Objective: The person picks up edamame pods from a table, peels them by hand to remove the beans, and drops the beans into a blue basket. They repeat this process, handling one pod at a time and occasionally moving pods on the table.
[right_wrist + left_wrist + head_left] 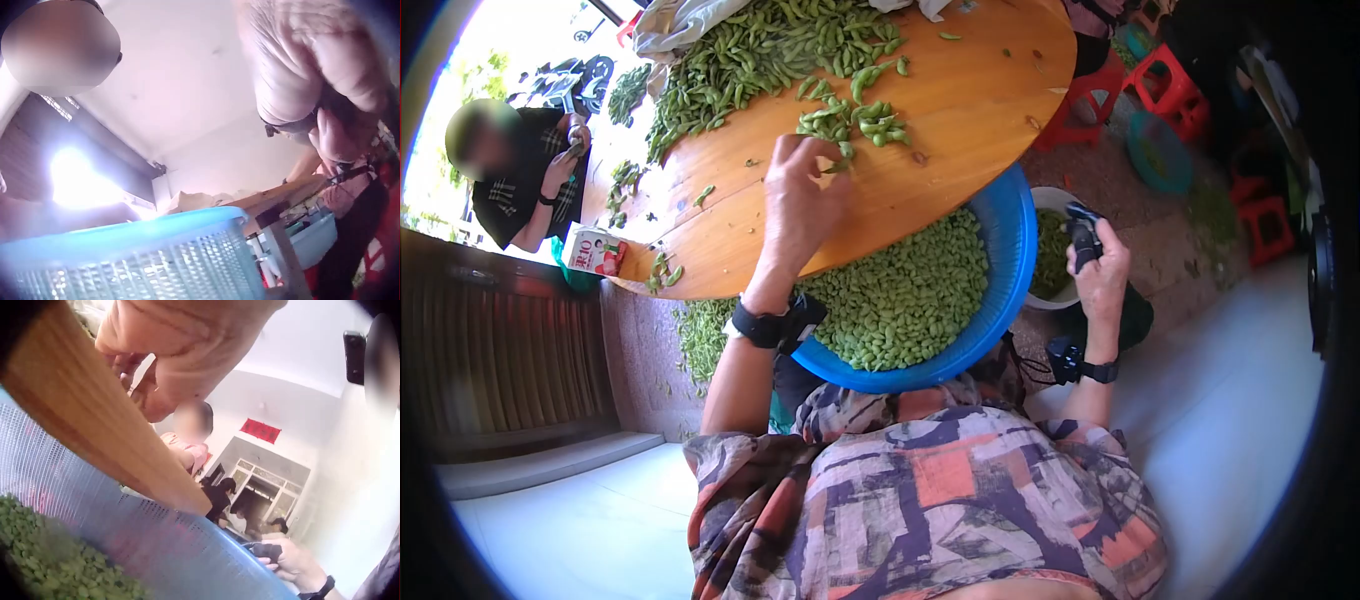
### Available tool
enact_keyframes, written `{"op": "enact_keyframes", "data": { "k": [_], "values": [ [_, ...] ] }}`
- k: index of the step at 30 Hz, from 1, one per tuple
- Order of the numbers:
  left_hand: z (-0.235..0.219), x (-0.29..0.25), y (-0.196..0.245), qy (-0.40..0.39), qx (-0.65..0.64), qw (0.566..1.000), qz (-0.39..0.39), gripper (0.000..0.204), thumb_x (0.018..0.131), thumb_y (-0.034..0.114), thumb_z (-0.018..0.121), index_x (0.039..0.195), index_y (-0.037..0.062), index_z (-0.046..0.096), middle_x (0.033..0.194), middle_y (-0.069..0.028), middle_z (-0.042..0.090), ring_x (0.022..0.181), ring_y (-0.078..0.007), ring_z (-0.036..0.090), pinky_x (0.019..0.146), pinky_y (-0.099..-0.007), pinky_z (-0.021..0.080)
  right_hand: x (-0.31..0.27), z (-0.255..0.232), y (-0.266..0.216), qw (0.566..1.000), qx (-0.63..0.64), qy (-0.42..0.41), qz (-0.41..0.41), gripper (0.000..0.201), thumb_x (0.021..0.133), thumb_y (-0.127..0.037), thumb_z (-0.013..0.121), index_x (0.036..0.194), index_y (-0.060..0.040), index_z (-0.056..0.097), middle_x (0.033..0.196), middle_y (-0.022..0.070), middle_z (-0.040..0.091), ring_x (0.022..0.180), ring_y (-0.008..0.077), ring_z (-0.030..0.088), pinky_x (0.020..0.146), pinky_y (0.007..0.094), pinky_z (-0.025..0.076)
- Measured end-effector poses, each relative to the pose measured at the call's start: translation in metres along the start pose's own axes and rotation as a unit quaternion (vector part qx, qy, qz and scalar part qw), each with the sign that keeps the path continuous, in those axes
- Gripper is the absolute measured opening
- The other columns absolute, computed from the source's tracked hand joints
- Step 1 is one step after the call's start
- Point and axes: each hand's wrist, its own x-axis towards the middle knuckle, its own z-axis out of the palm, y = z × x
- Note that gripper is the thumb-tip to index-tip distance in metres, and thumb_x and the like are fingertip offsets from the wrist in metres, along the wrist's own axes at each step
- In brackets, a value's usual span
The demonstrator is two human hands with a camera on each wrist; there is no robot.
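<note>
My left hand (800,205) is over the wooden table (970,110), thumb and forefinger curved around a green soybean pod (837,167) at their tips. Just beyond it lies a small heap of soybean pods (880,127). My right hand (1102,275) is raised on the right, its fingers curled round a small black hand tool (1084,243) whose exact kind does not show; the left wrist view shows the black tool (265,552) in the same grip. Between the hands a blue plastic basket (1022,240) rests at my lap, holding many shelled green soybeans (910,290).
A large pile of pods (770,50) covers the table's far side. Below my right hand stands a white bucket (1050,196) with green pods or husks inside. Red stools (1170,90) and a teal basin (1157,152) are at right. Another person (520,180) sits at left beside a printed carton (592,252).
</note>
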Motion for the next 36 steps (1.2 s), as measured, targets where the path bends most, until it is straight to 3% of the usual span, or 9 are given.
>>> {"op": "enact_keyframes", "data": {
  "k": [3, 4, 5, 11, 21, 23, 28, 33, 36],
  "values": [
    [-0.016, -0.007, -0.016, 0.045, -0.161, 0.986, -0.021, 0.015, 0.079, 0.005, 0.071, 0.092, 0.0040, 0.064, 0.093, -0.0021, 0.057, 0.071, -0.0089, 0.051, 0.055, -0.0217, 0.044, -0.006, 0.032, -0.031, 0.993, 0.090, -0.073, -0.037, 0.015, 0.082, 0.005, 0.052, 0.091, -0.0016, 0.062, 0.069, 0.0008, 0.059, 0.061, 0.0052, 0.054, 0.055, 0.0226, 0.044],
    [-0.024, -0.011, -0.011, 0.030, -0.273, 0.954, -0.119, 0.014, 0.082, 0.005, 0.070, 0.094, 0.0050, 0.064, 0.090, -0.0002, 0.058, 0.067, -0.0062, 0.049, 0.051, -0.0198, 0.039, -0.009, 0.042, -0.046, 0.989, 0.081, -0.089, -0.088, 0.016, 0.083, 0.004, 0.052, 0.093, -0.0016, 0.063, 0.069, 0.0007, 0.059, 0.062, 0.0054, 0.055, 0.055, 0.0235, 0.044],
    [-0.030, -0.015, -0.007, 0.015, -0.380, 0.900, -0.215, 0.013, 0.084, 0.005, 0.070, 0.095, 0.0059, 0.063, 0.086, 0.0018, 0.060, 0.063, -0.0034, 0.047, 0.047, -0.0179, 0.035, -0.008, 0.051, -0.039, 0.974, 0.049, -0.124, -0.183, 0.028, 0.092, -0.008, 0.051, 0.116, -0.0029, 0.064, 0.081, -0.0025, 0.064, 0.062, 0.0016, 0.051, 0.055, 0.0175, 0.042],
    [-0.018, -0.046, 0.022, -0.038, -0.463, 0.855, -0.229, 0.014, 0.089, 0.004, 0.066, 0.103, 0.0047, 0.063, 0.079, 0.0017, 0.061, 0.054, -0.0013, 0.045, 0.044, -0.0171, 0.031, -0.027, 0.088, -0.087, 0.958, 0.125, -0.228, -0.125, 0.037, 0.091, -0.005, 0.053, 0.126, -0.0076, 0.063, 0.075, -0.0042, 0.059, 0.061, 0.0013, 0.049, 0.055, 0.0180, 0.041],
    [-0.010, -0.034, 0.012, 0.053, -0.245, 0.952, -0.176, 0.014, 0.088, -0.001, 0.064, 0.101, 0.0013, 0.069, 0.080, -0.0027, 0.070, 0.063, -0.0096, 0.062, 0.056, -0.0235, 0.048, -0.024, 0.097, -0.092, 0.947, 0.153, -0.279, -0.047, 0.037, 0.092, 0.002, 0.051, 0.126, -0.0046, 0.062, 0.077, -0.0014, 0.056, 0.067, 0.0041, 0.046, 0.061, 0.0210, 0.042],
    [-0.019, -0.034, 0.013, 0.089, 0.002, 0.996, -0.002, 0.018, 0.089, 0.003, 0.064, 0.106, 0.0039, 0.071, 0.091, -0.0066, 0.071, 0.060, -0.0079, 0.058, 0.056, -0.0231, 0.048, -0.025, 0.095, -0.090, 0.942, 0.185, -0.280, -0.024, 0.037, 0.092, 0.001, 0.051, 0.127, -0.0048, 0.062, 0.077, -0.0023, 0.055, 0.067, 0.0034, 0.045, 0.060, 0.0199, 0.041],
    [-0.017, -0.041, 0.014, 0.069, -0.005, 0.997, 0.042, 0.013, 0.087, 0.003, 0.065, 0.099, 0.0033, 0.071, 0.097, -0.0079, 0.069, 0.069, -0.0129, 0.062, 0.061, -0.0270, 0.050, -0.025, 0.093, -0.091, 0.942, 0.167, -0.290, -0.020, 0.036, 0.092, 0.000, 0.052, 0.127, -0.0050, 0.062, 0.075, -0.0035, 0.053, 0.066, 0.0027, 0.043, 0.058, 0.0198, 0.038],
    [-0.009, -0.048, 0.020, 0.157, 0.041, 0.985, 0.054, 0.017, 0.081, -0.004, 0.066, 0.095, 0.0039, 0.069, 0.095, -0.0091, 0.063, 0.074, -0.0227, 0.063, 0.069, -0.0342, 0.053, -0.027, 0.101, -0.092, 0.946, 0.173, -0.271, -0.037, 0.036, 0.092, -0.001, 0.052, 0.127, -0.0062, 0.062, 0.072, -0.0050, 0.050, 0.064, 0.0025, 0.041, 0.057, 0.0196, 0.036],
    [-0.012, -0.056, 0.026, 0.106, -0.058, 0.993, -0.002, 0.014, 0.084, -0.003, 0.066, 0.096, 0.0038, 0.069, 0.092, -0.0047, 0.066, 0.072, -0.0151, 0.060, 0.066, -0.0264, 0.049, -0.029, 0.099, -0.094, 0.944, 0.178, -0.275, -0.043, 0.036, 0.092, -0.002, 0.053, 0.127, -0.0077, 0.062, 0.071, -0.0052, 0.052, 0.063, 0.0017, 0.042, 0.056, 0.0190, 0.037]
  ]
}}
